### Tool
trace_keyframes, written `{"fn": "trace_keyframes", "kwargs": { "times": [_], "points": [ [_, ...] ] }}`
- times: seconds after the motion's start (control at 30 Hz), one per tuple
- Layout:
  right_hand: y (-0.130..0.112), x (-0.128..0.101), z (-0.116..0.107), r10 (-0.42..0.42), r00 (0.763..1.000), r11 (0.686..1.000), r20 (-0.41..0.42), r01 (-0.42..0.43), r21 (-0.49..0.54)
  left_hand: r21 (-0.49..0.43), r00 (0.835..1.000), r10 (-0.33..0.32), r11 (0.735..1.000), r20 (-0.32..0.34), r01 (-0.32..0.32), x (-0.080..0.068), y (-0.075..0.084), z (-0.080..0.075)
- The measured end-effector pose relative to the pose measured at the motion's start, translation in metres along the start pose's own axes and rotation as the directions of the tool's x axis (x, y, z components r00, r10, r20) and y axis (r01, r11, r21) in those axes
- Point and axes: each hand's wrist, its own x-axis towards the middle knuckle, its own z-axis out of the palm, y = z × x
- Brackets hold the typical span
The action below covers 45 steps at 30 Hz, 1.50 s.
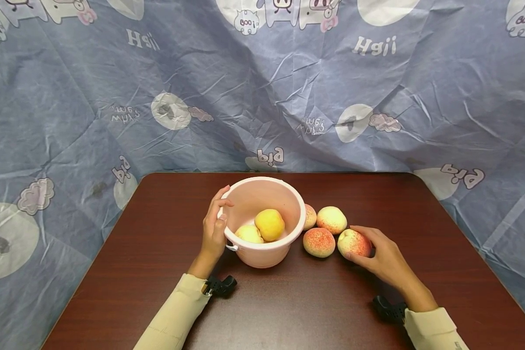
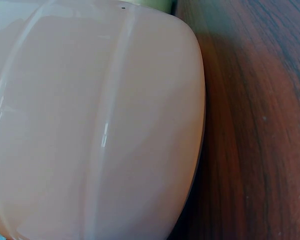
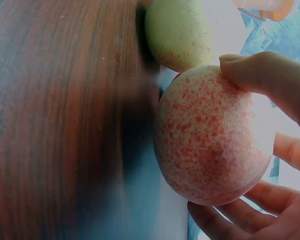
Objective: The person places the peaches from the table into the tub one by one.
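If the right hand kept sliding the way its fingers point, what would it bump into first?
The right hand already grips a speckled peach, pointing left. Pushed on, that peach would probably meet the neighbouring peach first, then the pink bucket; depth is unclear.

Pink bucket [image 1: 262, 253], red-speckled, perhaps cream, peach [image 1: 353, 243]

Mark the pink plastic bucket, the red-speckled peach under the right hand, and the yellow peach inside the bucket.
pink plastic bucket [image 1: 288, 206], head view, inner wall.
red-speckled peach [image 1: 352, 242], head view, top.
yellow peach [image 1: 269, 224], head view, middle.
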Motion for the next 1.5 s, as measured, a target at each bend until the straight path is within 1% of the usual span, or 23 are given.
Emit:
{"fn": "trace_keyframes", "kwargs": {
  "times": [0.27, 0.53, 0.67, 0.9, 1.13, 1.33, 1.5],
  "points": [
    [-0.002, 0.001, -0.005, 0.002, 1.0, 1.0, -0.031, -0.002, 0.005, 0.008, 1.0, 0.004, 1.0, -0.003, -0.004, 0.0, 0.001, 0.0],
    [-0.009, 0.003, -0.009, 0.03, 0.998, 0.999, -0.055, -0.028, 0.029, -0.008, 1.0, 0.024, 1.0, -0.002, -0.024, 0.001, 0.001, 0.0],
    [-0.012, 0.004, -0.012, 0.039, 0.997, 0.999, -0.066, -0.037, 0.036, 0.007, 1.0, 0.022, 1.0, 0.0, -0.022, 0.0, 0.001, 0.0],
    [-0.016, 0.007, -0.015, 0.015, 0.996, 0.998, -0.085, -0.01, 0.057, 0.024, 1.0, 0.009, 1.0, 0.0, -0.009, 0.0, 0.0, 0.0],
    [-0.023, 0.009, -0.019, 0.022, 0.994, 0.998, -0.103, -0.016, 0.057, 0.016, 1.0, 0.015, 1.0, 0.001, -0.015, -0.001, 0.0, -0.001],
    [-0.029, 0.012, -0.02, 0.02, 0.994, 0.998, -0.104, -0.014, 0.056, 0.001, 0.999, 0.035, 0.999, -0.003, -0.035, -0.001, 0.0, 0.0],
    [-0.035, 0.015, -0.021, 0.027, 0.995, 0.997, -0.101, -0.019, 0.077, -0.002, 1.0, 0.021, 1.0, -0.009, -0.021, -0.001, 0.0, 0.0]
  ]
}}
